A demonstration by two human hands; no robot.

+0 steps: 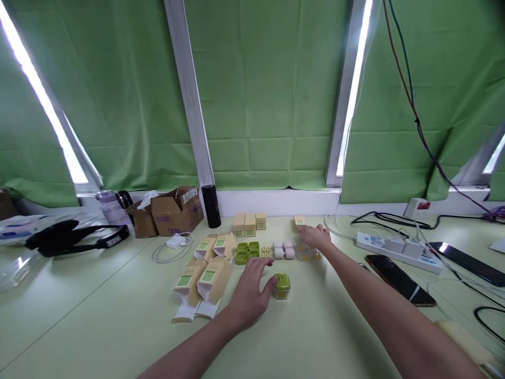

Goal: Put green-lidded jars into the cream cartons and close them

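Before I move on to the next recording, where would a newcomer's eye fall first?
Most likely on the broad green curtains filling the upper half. Below them, the glossy green-lidded container stands out mid-table beside the left hand, with opened tan boxes clustered to that hand's left. The right hand is at a small tan box farther back.

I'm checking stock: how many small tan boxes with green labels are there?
8: four open boxes left of the left hand, three grouped boxes at the back, one box by the right hand, which may hide others.
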